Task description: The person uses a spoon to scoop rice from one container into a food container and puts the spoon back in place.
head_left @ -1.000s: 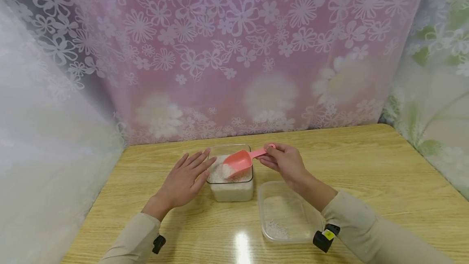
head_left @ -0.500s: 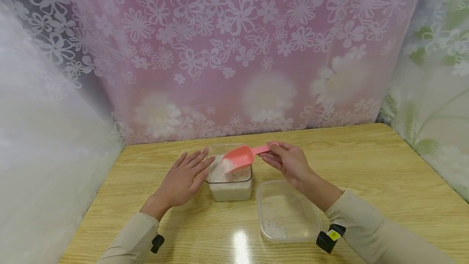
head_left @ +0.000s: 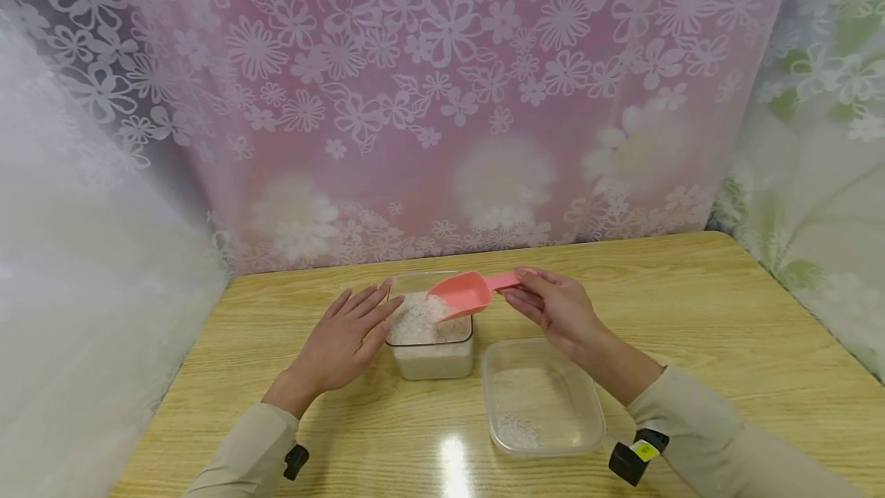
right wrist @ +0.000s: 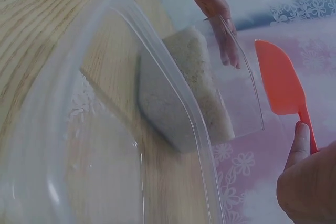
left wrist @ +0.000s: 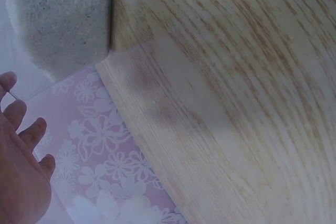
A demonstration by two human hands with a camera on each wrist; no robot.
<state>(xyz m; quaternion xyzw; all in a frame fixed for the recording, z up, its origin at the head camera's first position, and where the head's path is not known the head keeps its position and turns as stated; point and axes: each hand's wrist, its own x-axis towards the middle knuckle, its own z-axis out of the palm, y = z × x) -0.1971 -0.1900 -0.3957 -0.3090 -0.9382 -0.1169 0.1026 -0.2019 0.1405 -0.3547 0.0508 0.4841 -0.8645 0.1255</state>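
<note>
- Your right hand (head_left: 556,310) pinches the handle of the pink plastic scoop (head_left: 465,293) between thumb and fingers; the right wrist view shows the thumb (right wrist: 299,142) lying against that handle.
- The scoop hangs above the far right part of the clear square plastic tub of white rice (head_left: 430,329), tilted with its mouth towards the tub, and white rice (head_left: 437,307) shows at its lower lip.
- Your left hand (head_left: 346,340) lies open with straight fingers against the tub's left wall, fingertips at its rim; the right wrist view shows those fingers (right wrist: 226,35) touching the clear wall.
- The tub stands upright on the light wood-grain surface (head_left: 691,306), filled with rice to just below the rim.
- The shallow clear rectangular plastic tray (head_left: 542,398) lies just beside the tub, to its right and nearer you, below your right forearm.
- A small patch of rice grains (head_left: 517,429) sits in the tray's near left corner.
- A pink curtain with white flowers (head_left: 442,98) hangs behind the surface.
</note>
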